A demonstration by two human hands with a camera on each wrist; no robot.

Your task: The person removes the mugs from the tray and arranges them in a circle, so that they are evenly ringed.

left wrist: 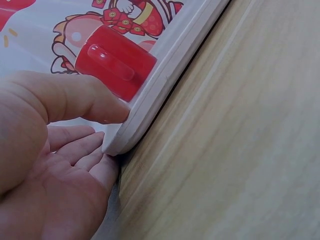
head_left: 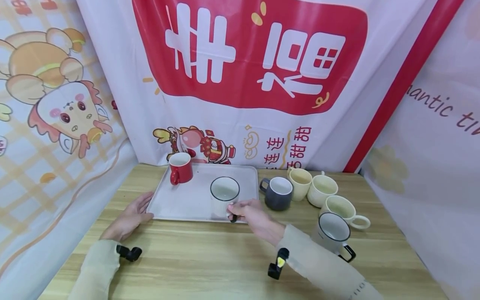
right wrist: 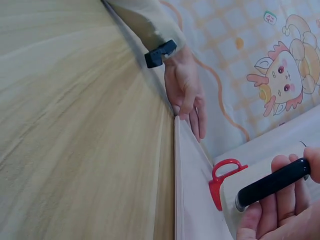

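Note:
A light grey tray (head_left: 195, 203) lies on the wooden table, with a red mug (head_left: 181, 167) standing at its back left. My left hand (head_left: 129, 216) is at the tray's front left corner; in the left wrist view its thumb (left wrist: 107, 106) touches the rim and its fingers extend along the side. My right hand (head_left: 253, 214) grips the black handle (right wrist: 272, 184) of a white mug with a dark rim (head_left: 224, 196). This mug is upright over the tray's front right part; whether its base touches the tray cannot be told.
To the tray's right stand a dark grey mug (head_left: 278, 195), several cream mugs (head_left: 323, 189) and another white mug with a dark rim (head_left: 333, 233), close to my right forearm. Printed cloth (head_left: 240, 100) hangs behind the table and at both sides.

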